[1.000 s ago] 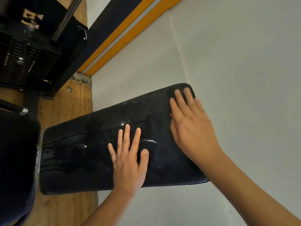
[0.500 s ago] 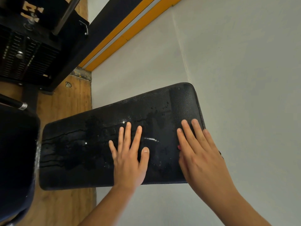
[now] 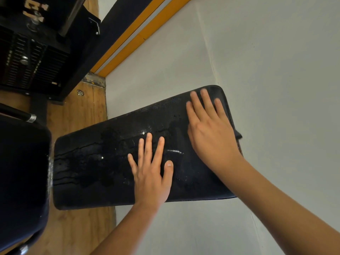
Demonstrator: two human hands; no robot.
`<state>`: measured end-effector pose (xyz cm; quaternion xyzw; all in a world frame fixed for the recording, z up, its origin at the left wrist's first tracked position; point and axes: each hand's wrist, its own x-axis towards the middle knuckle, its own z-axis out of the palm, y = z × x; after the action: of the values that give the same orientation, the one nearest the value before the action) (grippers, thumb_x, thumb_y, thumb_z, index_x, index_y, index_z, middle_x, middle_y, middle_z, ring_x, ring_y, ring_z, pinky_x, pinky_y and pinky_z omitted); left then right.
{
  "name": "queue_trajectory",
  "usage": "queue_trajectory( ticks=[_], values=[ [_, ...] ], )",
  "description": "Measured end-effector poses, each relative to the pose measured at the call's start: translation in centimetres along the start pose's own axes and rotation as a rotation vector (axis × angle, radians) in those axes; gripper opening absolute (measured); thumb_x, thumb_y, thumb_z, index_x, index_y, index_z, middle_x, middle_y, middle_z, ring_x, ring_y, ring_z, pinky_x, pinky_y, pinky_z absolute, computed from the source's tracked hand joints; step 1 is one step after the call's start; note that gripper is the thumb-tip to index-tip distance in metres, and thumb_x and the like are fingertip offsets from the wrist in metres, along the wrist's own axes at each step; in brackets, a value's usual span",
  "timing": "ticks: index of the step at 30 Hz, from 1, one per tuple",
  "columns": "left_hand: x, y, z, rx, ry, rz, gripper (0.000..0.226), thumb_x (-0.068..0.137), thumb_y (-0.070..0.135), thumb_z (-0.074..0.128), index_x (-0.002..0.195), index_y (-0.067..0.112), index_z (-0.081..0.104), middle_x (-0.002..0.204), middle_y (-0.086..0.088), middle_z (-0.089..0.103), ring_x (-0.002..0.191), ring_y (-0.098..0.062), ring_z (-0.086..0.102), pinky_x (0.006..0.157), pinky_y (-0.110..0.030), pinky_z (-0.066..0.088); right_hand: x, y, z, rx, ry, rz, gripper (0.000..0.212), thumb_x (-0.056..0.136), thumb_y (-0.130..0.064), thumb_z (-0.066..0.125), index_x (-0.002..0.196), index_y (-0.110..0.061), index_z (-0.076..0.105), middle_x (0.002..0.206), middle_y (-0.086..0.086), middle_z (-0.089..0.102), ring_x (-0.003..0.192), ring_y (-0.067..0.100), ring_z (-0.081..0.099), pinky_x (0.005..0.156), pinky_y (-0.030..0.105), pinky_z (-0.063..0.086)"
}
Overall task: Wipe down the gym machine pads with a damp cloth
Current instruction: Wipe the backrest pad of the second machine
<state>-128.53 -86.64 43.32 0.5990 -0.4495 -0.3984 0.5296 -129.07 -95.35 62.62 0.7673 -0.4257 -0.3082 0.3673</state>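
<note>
A long black gym pad (image 3: 101, 162) lies across the middle of the view, its surface wet with streaks and drops. My left hand (image 3: 150, 177) rests flat on its middle, fingers spread and straight. My right hand (image 3: 209, 137) presses flat on the pad's far right end, fingers straight and slightly blurred. A small dark corner (image 3: 238, 134), perhaps a cloth, sticks out from under the right hand at the pad's edge. Most of whatever lies beneath that palm is hidden.
A second black padded seat (image 3: 22, 172) with a metal bar fills the left edge. A black weight stack (image 3: 27, 61) stands at the upper left on the wooden floor (image 3: 77, 232). A white wall (image 3: 276, 70) with a yellow stripe (image 3: 136, 34) lies behind the pad.
My right hand slid toward the pad's near edge, then back up to its far right end. My left hand stayed flat in the same spot.
</note>
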Motion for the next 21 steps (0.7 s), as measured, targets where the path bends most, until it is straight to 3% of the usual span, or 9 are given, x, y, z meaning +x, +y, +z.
queue_trajectory(
  ticks=[4, 12, 21],
  values=[
    [0.3, 0.0, 0.0, -0.012, 0.013, 0.003, 0.061, 0.102, 0.042, 0.032, 0.162, 0.037, 0.02, 0.172, 0.007, 0.006, 0.159, -0.016, -0.002, 0.124, -0.064, 0.003, 3.2, 0.2, 0.1, 0.028, -0.012, 0.026, 0.054, 0.108, -0.023, 0.029, 0.159, -0.005, 0.025, 0.17, 0.015, 0.013, 0.158, 0.034, 0.001, 0.128, 0.05, 0.005],
    [-0.1, 0.0, -0.1, 0.002, -0.002, 0.001, 0.061, 0.102, 0.045, 0.03, 0.162, 0.036, 0.02, 0.172, 0.005, 0.006, 0.159, -0.016, -0.005, 0.124, -0.063, 0.001, -1.8, -0.1, -0.5, 0.098, -0.028, 0.055, 0.057, 0.109, -0.034, 0.031, 0.159, -0.007, 0.031, 0.169, 0.014, 0.021, 0.158, 0.032, 0.009, 0.127, 0.049, 0.009],
    [0.1, 0.0, 0.0, -0.012, 0.013, 0.004, 0.061, 0.102, 0.043, 0.031, 0.161, 0.039, 0.018, 0.172, 0.007, 0.006, 0.159, -0.016, -0.004, 0.124, -0.063, 0.002, 4.2, -0.3, -0.1, 0.013, -0.023, 0.057, 0.053, 0.111, -0.033, 0.028, 0.157, -0.007, 0.032, 0.17, 0.015, 0.015, 0.158, 0.036, 0.003, 0.126, 0.054, 0.006]
  ],
)
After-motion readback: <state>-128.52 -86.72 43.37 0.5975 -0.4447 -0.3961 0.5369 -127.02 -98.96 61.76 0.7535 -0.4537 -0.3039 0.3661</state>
